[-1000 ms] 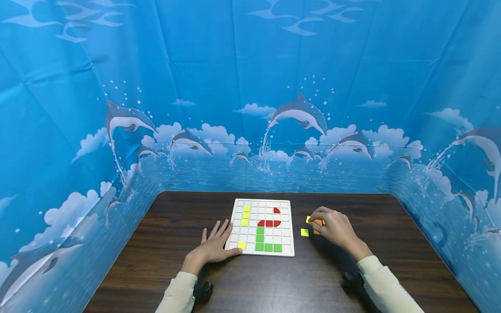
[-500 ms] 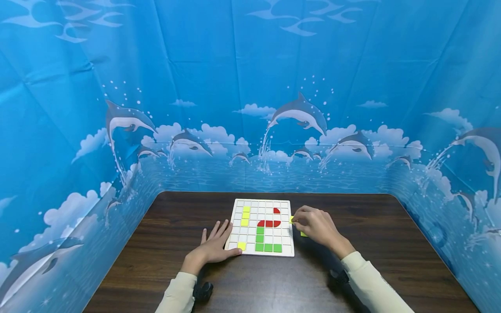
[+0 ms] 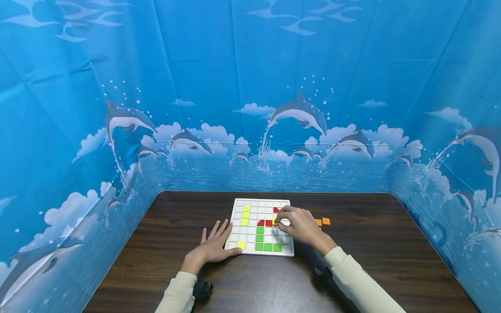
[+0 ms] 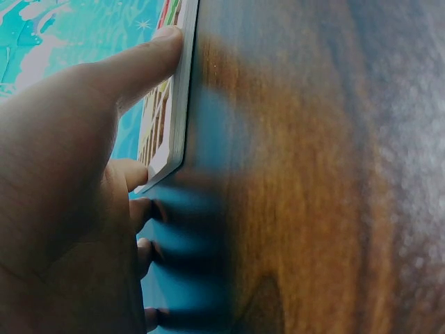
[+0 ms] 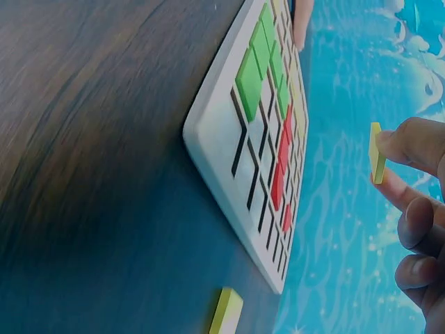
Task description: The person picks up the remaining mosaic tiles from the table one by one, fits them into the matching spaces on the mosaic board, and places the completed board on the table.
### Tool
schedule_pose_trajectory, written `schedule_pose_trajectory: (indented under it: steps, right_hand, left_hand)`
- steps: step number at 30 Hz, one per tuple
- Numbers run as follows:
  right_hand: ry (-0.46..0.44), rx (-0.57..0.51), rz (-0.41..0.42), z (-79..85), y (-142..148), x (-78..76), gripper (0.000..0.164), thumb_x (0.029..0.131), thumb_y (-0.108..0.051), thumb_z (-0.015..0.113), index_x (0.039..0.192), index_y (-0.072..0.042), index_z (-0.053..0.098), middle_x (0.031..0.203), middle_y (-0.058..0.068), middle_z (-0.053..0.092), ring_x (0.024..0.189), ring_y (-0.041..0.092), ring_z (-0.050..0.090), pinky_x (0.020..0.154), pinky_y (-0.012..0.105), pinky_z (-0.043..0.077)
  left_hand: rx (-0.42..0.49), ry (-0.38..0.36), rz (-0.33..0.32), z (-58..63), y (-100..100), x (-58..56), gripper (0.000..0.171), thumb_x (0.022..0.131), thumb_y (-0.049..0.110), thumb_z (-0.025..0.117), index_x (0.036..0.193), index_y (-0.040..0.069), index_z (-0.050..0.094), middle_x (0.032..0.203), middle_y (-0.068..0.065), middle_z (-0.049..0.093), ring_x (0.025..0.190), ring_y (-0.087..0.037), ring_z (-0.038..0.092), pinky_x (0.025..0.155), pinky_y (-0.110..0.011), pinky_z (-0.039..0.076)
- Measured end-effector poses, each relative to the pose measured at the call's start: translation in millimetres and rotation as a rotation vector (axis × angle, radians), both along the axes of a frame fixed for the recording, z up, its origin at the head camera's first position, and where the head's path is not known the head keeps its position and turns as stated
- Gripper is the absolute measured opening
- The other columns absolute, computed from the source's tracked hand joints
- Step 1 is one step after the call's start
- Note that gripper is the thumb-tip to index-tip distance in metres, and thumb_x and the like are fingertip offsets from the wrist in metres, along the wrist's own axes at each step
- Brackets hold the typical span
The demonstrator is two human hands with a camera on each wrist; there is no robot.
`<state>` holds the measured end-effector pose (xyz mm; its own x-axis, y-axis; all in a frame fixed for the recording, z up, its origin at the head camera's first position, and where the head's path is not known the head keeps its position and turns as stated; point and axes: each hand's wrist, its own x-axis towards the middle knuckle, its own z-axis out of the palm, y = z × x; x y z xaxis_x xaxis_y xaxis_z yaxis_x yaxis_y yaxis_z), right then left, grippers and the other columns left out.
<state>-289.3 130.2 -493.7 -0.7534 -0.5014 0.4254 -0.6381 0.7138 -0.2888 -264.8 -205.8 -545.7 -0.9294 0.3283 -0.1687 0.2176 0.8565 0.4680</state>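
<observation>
My right hand (image 3: pixel 299 224) pinches a small yellow square tile (image 5: pixel 377 152) between thumb and finger, held over the right part of a white grid board (image 3: pixel 251 238). In the right wrist view the tile stands on edge, clear of the board. My left hand (image 3: pixel 213 248) rests with spread fingers at the board's left side, its thumb on the near left corner. Set in the board are yellow tiles (image 3: pixel 245 215) at the far left, a single yellow tile (image 3: pixel 241 246) near the thumb, green tiles (image 3: pixel 260 238) in an L, and red pieces (image 3: pixel 268 223) partly behind my right fingers.
Orange tiles (image 3: pixel 326 221) lie on the dark wooden table (image 3: pixel 250 287) right of the board, partly hidden by my right hand. One loose yellow tile (image 5: pixel 226 312) shows beside the board in the right wrist view. A blue dolphin-print curtain (image 3: pixel 242 108) surrounds the table.
My right hand has carried the yellow tile leftward from the loose tiles to over the board, uncovering orange tiles behind it. The left hand and the board have stayed put.
</observation>
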Motion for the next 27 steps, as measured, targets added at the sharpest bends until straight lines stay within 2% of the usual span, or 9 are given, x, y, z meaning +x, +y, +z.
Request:
schedule_pose_trajectory:
  steps: [5, 11, 15, 18, 23, 27]
  right_hand:
    - [-0.012, 0.009, 0.034, 0.1, -13, -1.2, 0.004, 0.092, -0.020, 0.084, 0.095, -0.020, 0.086, 0.107, -0.001, 0.079, 0.076, 0.015, 0.071, 0.048, 0.019, 0.029]
    - [-0.050, 0.013, 0.043, -2.9, -26, -3.6, 0.005, 0.094, -0.024, 0.083, 0.096, -0.022, 0.087, 0.109, -0.002, 0.079, 0.083, 0.016, 0.074, 0.050, 0.019, 0.035]
    - [-0.064, 0.008, 0.060, -5.3, -34, -6.1, 0.006, 0.095, -0.024, 0.082, 0.098, -0.021, 0.087, 0.109, -0.003, 0.080, 0.084, 0.013, 0.074, 0.052, 0.019, 0.037]
    - [-0.067, -0.007, 0.079, -6.6, -40, -7.5, 0.006, 0.095, -0.023, 0.082, 0.097, -0.020, 0.087, 0.109, -0.002, 0.080, 0.088, 0.016, 0.075, 0.055, 0.019, 0.041]
    - [-0.064, 0.000, 0.093, -10.2, -50, -10.6, 0.006, 0.096, -0.024, 0.081, 0.097, -0.022, 0.087, 0.108, -0.004, 0.079, 0.092, 0.015, 0.076, 0.059, 0.019, 0.047]
    - [-0.085, 0.008, 0.094, -12.3, -60, -12.8, 0.007, 0.096, -0.026, 0.081, 0.097, -0.022, 0.087, 0.108, -0.004, 0.080, 0.089, 0.014, 0.076, 0.057, 0.019, 0.047]
  left_hand:
    - [0.012, -0.001, -0.012, 3.3, 1, 1.6, 0.113, 0.090, 0.083, 0.059, 0.172, 0.015, 0.021, 0.181, -0.012, 0.011, 0.167, -0.040, 0.001, 0.125, -0.077, -0.009]
    - [-0.027, 0.003, 0.002, -7.5, -1, -4.8, 0.113, 0.089, 0.081, 0.061, 0.173, 0.018, 0.020, 0.181, -0.008, 0.010, 0.168, -0.036, 0.000, 0.127, -0.074, -0.007]
    - [-0.063, -0.020, 0.016, 1.2, 2, -2.2, 0.107, 0.093, 0.075, 0.064, 0.172, 0.016, 0.022, 0.181, -0.008, 0.011, 0.168, -0.036, 0.003, 0.128, -0.074, -0.004]
    - [-0.054, -0.030, 0.006, 6.5, 3, 0.3, 0.108, 0.093, 0.077, 0.061, 0.173, 0.016, 0.020, 0.181, -0.009, 0.010, 0.168, -0.037, 0.002, 0.127, -0.074, -0.005]
    - [-0.008, -0.003, -0.012, -7.9, -2, -6.0, 0.115, 0.089, 0.088, 0.054, 0.173, 0.019, 0.019, 0.182, -0.009, 0.009, 0.168, -0.039, -0.001, 0.125, -0.077, -0.009]
    - [-0.014, 0.014, -0.007, -13.8, -4, -7.9, 0.115, 0.088, 0.089, 0.053, 0.173, 0.020, 0.019, 0.182, -0.008, 0.008, 0.168, -0.038, 0.000, 0.125, -0.076, -0.009]
